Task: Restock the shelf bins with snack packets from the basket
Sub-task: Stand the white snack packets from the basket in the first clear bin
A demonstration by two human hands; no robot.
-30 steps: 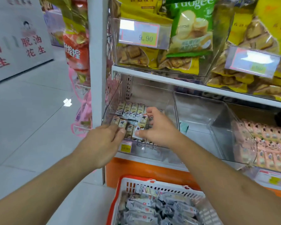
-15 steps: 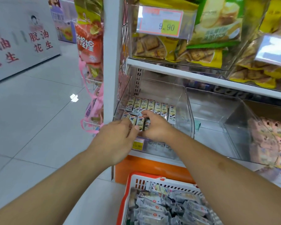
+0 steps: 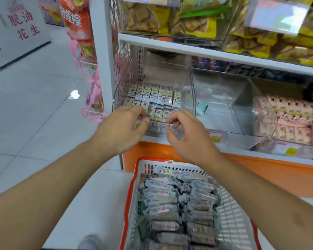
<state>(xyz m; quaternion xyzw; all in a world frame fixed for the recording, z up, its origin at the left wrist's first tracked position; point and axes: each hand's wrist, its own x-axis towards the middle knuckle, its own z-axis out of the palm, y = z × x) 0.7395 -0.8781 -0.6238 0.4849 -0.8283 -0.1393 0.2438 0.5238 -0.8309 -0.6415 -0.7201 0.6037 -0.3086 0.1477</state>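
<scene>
We are standing at a shop shelf (image 3: 215, 54), a basket (image 3: 229, 213) of packets (image 3: 161, 199) below us. We are tidying rows in the left bin (image 3: 186, 94); next likely means reaching down for more. Our left hand (image 3: 119, 130) and right hand (image 3: 188, 138) are hovering loosely curled, seemingly holding nothing.

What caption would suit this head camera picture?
Both hands hover at the clear bin of snack packets, above a full basket.
</scene>
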